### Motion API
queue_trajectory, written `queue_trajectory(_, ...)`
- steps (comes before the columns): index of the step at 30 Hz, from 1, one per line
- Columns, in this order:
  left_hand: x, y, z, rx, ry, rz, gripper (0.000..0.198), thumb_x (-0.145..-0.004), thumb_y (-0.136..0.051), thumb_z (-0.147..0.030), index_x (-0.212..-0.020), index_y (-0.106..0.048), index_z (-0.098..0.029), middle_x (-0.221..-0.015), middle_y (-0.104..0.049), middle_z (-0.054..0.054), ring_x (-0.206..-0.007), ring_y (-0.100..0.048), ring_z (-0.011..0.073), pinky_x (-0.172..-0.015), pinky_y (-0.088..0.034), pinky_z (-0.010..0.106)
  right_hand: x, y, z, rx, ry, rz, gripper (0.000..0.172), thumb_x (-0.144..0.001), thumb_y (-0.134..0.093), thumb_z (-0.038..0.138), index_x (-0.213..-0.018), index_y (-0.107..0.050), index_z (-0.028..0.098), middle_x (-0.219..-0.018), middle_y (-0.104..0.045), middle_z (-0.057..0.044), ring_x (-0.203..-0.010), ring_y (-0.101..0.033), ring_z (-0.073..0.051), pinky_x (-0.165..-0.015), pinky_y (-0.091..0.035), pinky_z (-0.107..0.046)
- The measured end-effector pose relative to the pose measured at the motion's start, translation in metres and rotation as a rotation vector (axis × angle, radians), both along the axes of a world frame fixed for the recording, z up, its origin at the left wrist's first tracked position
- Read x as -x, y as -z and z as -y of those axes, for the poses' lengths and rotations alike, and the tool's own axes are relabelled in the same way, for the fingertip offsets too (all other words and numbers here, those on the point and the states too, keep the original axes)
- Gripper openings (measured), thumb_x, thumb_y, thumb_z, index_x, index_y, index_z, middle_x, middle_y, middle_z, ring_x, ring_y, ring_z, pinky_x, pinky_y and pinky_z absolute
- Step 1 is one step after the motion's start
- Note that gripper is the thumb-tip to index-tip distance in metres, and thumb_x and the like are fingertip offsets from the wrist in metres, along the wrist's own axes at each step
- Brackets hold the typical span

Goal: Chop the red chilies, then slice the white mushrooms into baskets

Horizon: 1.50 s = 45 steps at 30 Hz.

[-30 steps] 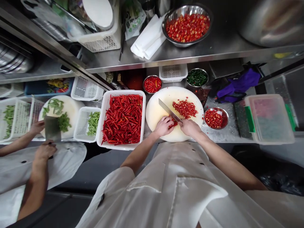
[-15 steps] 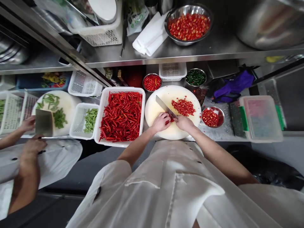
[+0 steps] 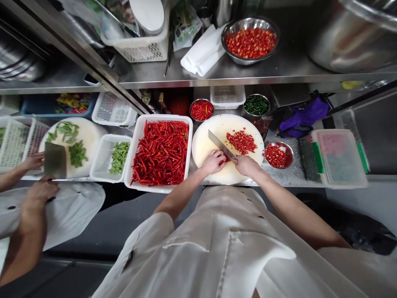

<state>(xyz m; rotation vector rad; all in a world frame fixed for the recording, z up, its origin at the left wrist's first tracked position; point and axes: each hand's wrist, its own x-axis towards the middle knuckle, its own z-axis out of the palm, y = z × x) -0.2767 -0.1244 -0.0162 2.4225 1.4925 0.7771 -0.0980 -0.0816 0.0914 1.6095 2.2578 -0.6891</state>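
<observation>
On the round white cutting board (image 3: 206,140) my left hand (image 3: 213,162) is curled over a few red chillies (image 3: 227,159), pinning them down. My right hand (image 3: 246,165) grips the handle of a cleaver (image 3: 221,145) whose blade slants up to the left, its edge against the chillies beside my left fingers. A pile of chopped red chilli (image 3: 242,141) lies on the board beyond the blade. Left of the board stands a white basket of whole red chillies (image 3: 159,151).
A small steel bowl of chopped chilli (image 3: 276,154) sits right of the board, and a lidded plastic box (image 3: 338,157) further right. Bowls of red (image 3: 201,109) and green chillies (image 3: 256,104) stand behind. At the left another person's hands (image 3: 40,190) work a cleaver on green chillies.
My hands and the cleaver have stayed at the near edge of the board, the blade shifting only slightly. The person at the left has moved their cleaver a little.
</observation>
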Motion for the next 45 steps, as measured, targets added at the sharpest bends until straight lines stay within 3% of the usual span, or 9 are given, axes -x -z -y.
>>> queue_trajectory(8,0.003,0.003,0.000,-0.005,0.030,0.026,0.010,-0.097,-0.060,-0.024,-0.096,-0.070,-0.022,-0.107,-0.065,0.010,-0.111,-0.059,0.0261,-0.104,-0.052,0.045,0.010,0.003,-0.007,-0.008,-0.019,-0.015,0.041,-0.108,-0.047,0.039,-0.123,-0.076,0.014,-0.125,-0.077,-0.020,-0.118,-0.071,-0.030,-0.091,-0.050,-0.031)
queue_trajectory(17,0.006,0.008,0.006,-0.029,0.044,0.075,0.007,-0.097,-0.061,-0.023,-0.096,-0.069,-0.023,-0.107,-0.065,0.008,-0.111,-0.060,0.0248,-0.105,-0.053,0.043,0.020,0.019,-0.013,0.003,0.030,-0.078,0.042,-0.107,-0.048,0.038,-0.124,-0.075,0.011,-0.124,-0.077,-0.020,-0.115,-0.072,-0.027,-0.088,-0.050,-0.027)
queue_trajectory(21,0.015,0.007,0.009,-0.075,-0.140,0.173,0.009,-0.099,-0.063,-0.030,-0.101,-0.069,-0.024,-0.110,-0.067,0.008,-0.112,-0.060,0.0252,-0.102,-0.054,0.043,0.022,0.009,-0.019,0.024,0.011,-0.085,0.042,-0.108,-0.048,0.036,-0.126,-0.074,0.009,-0.125,-0.077,-0.020,-0.118,-0.071,-0.027,-0.090,-0.049,-0.026)
queue_trajectory(25,0.022,0.009,-0.008,-0.051,-0.393,0.194,0.011,-0.100,-0.061,-0.026,-0.106,-0.070,-0.022,-0.111,-0.070,0.010,-0.112,-0.062,0.0271,-0.104,-0.053,0.047,0.020,0.009,-0.013,0.007,0.010,-0.057,0.045,-0.109,-0.046,0.038,-0.131,-0.072,0.008,-0.131,-0.074,-0.023,-0.123,-0.069,-0.030,-0.093,-0.049,-0.029)
queue_trajectory(27,0.023,0.012,-0.019,-0.015,-0.443,0.164,0.010,-0.098,-0.062,-0.023,-0.105,-0.070,-0.021,-0.111,-0.071,0.011,-0.112,-0.062,0.0281,-0.104,-0.054,0.048,0.016,0.013,-0.010,0.012,-0.003,-0.074,0.044,-0.109,-0.046,0.038,-0.129,-0.073,0.009,-0.131,-0.074,-0.022,-0.121,-0.070,-0.029,-0.091,-0.050,-0.028)
queue_trajectory(32,0.021,0.017,-0.031,-0.014,-0.407,0.187,0.011,-0.096,-0.059,-0.016,-0.093,-0.069,-0.022,-0.106,-0.072,0.010,-0.106,-0.064,0.0274,-0.099,-0.057,0.048,0.019,0.019,-0.018,0.022,0.003,-0.104,0.040,-0.109,-0.048,0.038,-0.123,-0.075,0.012,-0.126,-0.077,-0.019,-0.117,-0.072,-0.025,-0.086,-0.050,-0.025)
queue_trajectory(38,0.025,0.004,-0.026,0.026,-0.271,0.133,0.013,-0.092,-0.060,-0.013,-0.087,-0.067,-0.022,-0.101,-0.071,0.007,-0.102,-0.064,0.0244,-0.097,-0.056,0.044,0.049,0.002,-0.046,0.070,0.040,-0.177,0.040,-0.107,-0.052,0.039,-0.121,-0.074,0.008,-0.106,-0.080,-0.018,-0.089,-0.077,-0.023,-0.075,-0.050,-0.025)
queue_trajectory(41,0.028,-0.005,-0.016,0.055,-0.218,0.120,0.012,-0.094,-0.059,-0.015,-0.091,-0.068,-0.022,-0.101,-0.071,0.007,-0.102,-0.064,0.0237,-0.100,-0.055,0.044,0.040,-0.005,-0.040,-0.015,0.002,-0.210,0.038,-0.108,-0.048,0.035,-0.120,-0.075,0.011,-0.114,-0.079,-0.018,-0.102,-0.075,-0.025,-0.081,-0.050,-0.026)
queue_trajectory(45,0.024,-0.010,0.005,0.013,-0.181,0.098,0.011,-0.099,-0.061,-0.029,-0.102,-0.070,-0.022,-0.112,-0.068,0.009,-0.113,-0.062,0.0247,-0.104,-0.054,0.044,0.005,-0.006,-0.008,-0.081,-0.010,-0.143,0.040,-0.109,-0.043,0.036,-0.121,-0.076,0.016,-0.121,-0.078,-0.017,-0.115,-0.072,-0.029,-0.089,-0.050,-0.031)
